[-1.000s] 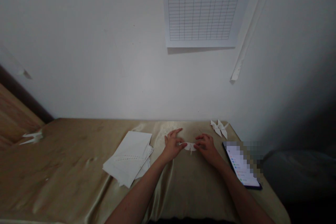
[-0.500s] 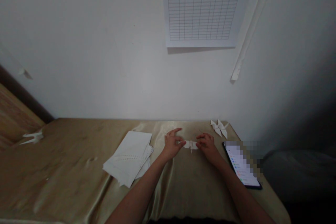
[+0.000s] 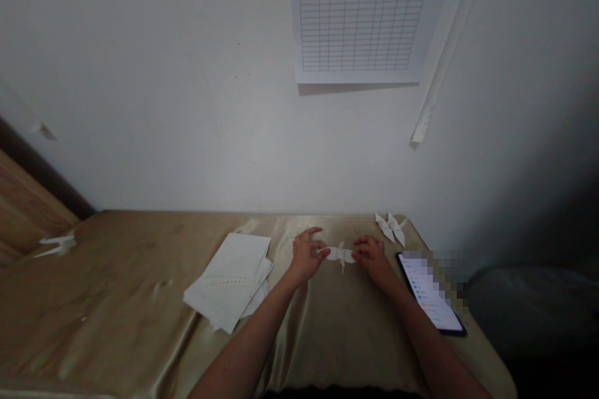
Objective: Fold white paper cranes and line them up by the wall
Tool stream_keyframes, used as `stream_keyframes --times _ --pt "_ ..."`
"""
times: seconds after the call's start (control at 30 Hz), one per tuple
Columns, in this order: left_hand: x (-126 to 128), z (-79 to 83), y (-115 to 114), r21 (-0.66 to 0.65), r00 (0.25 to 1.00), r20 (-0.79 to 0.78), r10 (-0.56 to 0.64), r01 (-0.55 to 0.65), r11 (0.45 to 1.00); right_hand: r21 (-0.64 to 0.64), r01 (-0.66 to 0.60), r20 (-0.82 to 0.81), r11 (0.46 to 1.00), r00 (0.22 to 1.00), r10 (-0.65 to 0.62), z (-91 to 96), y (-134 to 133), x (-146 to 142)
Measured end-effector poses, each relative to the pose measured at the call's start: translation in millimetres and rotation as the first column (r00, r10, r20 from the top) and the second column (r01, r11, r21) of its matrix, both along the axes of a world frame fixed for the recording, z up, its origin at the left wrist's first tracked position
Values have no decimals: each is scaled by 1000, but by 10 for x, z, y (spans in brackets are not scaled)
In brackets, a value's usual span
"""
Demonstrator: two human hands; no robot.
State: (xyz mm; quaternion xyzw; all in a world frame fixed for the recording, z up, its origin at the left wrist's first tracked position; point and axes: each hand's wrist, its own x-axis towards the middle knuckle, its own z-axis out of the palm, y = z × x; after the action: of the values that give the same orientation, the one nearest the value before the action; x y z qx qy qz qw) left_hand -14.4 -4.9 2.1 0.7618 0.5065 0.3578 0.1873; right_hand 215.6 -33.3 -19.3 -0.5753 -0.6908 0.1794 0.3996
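A small white folded paper figure (image 3: pixel 340 254), shaped like a crane, is held between both hands just above the gold cloth of the table (image 3: pixel 140 299). My left hand (image 3: pixel 306 255) pinches its left wing with thumb and forefinger, the other fingers lifted. My right hand (image 3: pixel 372 255) pinches its right wing in the same way. The figure's thin points stick up and down between the two hands.
A loose stack of white sheets (image 3: pixel 231 280) lies left of my hands. Two finished paper cranes (image 3: pixel 390 227) sit at the back right near the wall. A lit phone (image 3: pixel 430 293) lies by my right forearm. A gridded chart (image 3: pixel 362 19) hangs on the wall.
Both hands have drifted slightly away from me toward the wall and pulled a little apart, so the paper figure's wings are spread wider between them.
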Motion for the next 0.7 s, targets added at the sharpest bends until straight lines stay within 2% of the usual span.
stream_keyframes --times 0.37,0.53,0.7 --pt "-37 43 -2 -31 999 -28 -46 45 998 -128 -69 45 989 996 76 57 2 45" --pt "-53 52 11 -28 997 -23 -68 67 997 -124 -62 57 990 996 69 62 1 35" --pt "-39 57 13 -40 999 30 -24 26 999 -120 -45 24 992 999 48 64 -4 25"
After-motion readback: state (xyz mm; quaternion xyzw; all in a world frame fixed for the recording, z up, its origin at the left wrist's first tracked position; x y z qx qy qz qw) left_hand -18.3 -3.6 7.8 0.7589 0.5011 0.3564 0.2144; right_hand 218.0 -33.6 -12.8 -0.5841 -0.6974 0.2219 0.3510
